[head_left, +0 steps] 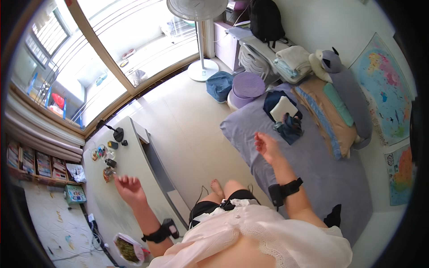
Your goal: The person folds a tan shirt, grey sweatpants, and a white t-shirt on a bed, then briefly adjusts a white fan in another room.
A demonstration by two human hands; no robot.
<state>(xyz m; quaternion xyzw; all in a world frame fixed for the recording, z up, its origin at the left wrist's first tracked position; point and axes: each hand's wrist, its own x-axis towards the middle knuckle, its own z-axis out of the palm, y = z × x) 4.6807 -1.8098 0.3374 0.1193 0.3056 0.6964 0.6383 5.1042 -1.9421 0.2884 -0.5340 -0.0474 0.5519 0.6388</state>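
Observation:
My left hand (130, 191) is raised over the near part of the long pale table, its fingers loosely curled in and nothing visible in them. Over the grey bed my right hand (267, 148) hovers, fingers half bent and a little apart, holding nothing that I can see. Beyond it on the bed lie a crumpled dark blue cloth (289, 128) and a flat white object (283, 108) resting on dark fabric. Closest to my left hand are small items on the table, among them a little dark object (110, 163) and an orange-brown packet (108, 174).
A long pale table (134, 156) runs along my left, a bed with a grey sheet (313, 178) along my right. Tiled floor (183, 129) lies between them. Ahead stand a white fan (202, 69), a blue bag (219, 86) and a purple round stool (248, 85).

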